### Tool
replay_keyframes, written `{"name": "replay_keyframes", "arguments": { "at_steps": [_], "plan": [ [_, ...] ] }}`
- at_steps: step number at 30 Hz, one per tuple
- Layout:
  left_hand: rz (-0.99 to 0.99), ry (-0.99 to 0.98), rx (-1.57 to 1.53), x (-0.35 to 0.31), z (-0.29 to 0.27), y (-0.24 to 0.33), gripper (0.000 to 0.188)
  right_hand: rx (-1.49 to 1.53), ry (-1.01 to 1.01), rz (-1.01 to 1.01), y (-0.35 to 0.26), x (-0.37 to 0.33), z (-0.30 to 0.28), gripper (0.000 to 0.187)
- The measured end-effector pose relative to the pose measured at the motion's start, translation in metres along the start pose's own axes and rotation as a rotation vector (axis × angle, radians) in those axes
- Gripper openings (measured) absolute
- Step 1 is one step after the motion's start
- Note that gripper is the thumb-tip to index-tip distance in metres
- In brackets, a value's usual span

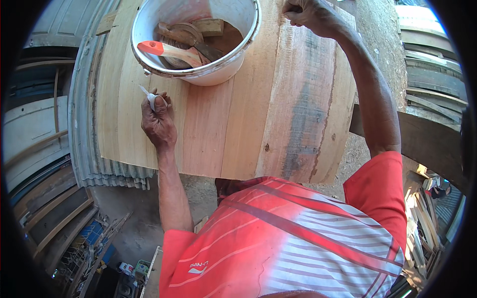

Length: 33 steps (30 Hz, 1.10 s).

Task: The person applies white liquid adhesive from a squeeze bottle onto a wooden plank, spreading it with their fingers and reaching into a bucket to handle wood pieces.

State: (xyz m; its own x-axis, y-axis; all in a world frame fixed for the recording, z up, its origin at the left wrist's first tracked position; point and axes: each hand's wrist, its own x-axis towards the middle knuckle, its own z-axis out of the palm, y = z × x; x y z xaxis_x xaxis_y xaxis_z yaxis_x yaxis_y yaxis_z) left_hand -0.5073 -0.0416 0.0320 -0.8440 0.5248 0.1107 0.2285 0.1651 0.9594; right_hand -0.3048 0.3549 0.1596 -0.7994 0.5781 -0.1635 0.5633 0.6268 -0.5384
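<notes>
My left hand (159, 119) is closed around a small white bottle with a thin pointed nozzle (152, 101), the nozzle tilted up and to the left. It is held over the left part of a panel of wooden boards (208, 134). My right hand (310, 17) reaches to the far right part of the panel, its fingers curled together over a board seam. Whatever those fingers hold, if anything, is too small to make out. Between the hands, farther off, stands a white bucket (218, 74) holding a paintbrush with an orange-tipped handle (171, 52) and a wooden block (208, 27).
Corrugated sheets (114, 180) lie under and beside the panel's left side. Stacked boards and frames (47, 213) line the left, with more planks (432, 69) at the right. A dark beam (422, 141) runs beside my right arm.
</notes>
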Motion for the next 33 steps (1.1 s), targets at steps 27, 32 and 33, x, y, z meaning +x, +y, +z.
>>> {"name": "replay_keyframes", "arguments": {
  "at_steps": [27,32,33],
  "plan": [
    [0.043,0.029,0.025,0.003,0.005,-0.004,0.045,0.078,0.053,-0.087,0.032,-0.006,0.024,0.013],
    [0.066,0.037,0.071,0.002,0.005,-0.002,0.045,0.060,0.015,-0.040,0.033,0.005,0.031,0.011],
    [0.061,0.042,0.075,0.001,0.004,-0.002,0.044,0.049,0.003,-0.046,0.032,0.006,0.031,0.011]
  ]
}}
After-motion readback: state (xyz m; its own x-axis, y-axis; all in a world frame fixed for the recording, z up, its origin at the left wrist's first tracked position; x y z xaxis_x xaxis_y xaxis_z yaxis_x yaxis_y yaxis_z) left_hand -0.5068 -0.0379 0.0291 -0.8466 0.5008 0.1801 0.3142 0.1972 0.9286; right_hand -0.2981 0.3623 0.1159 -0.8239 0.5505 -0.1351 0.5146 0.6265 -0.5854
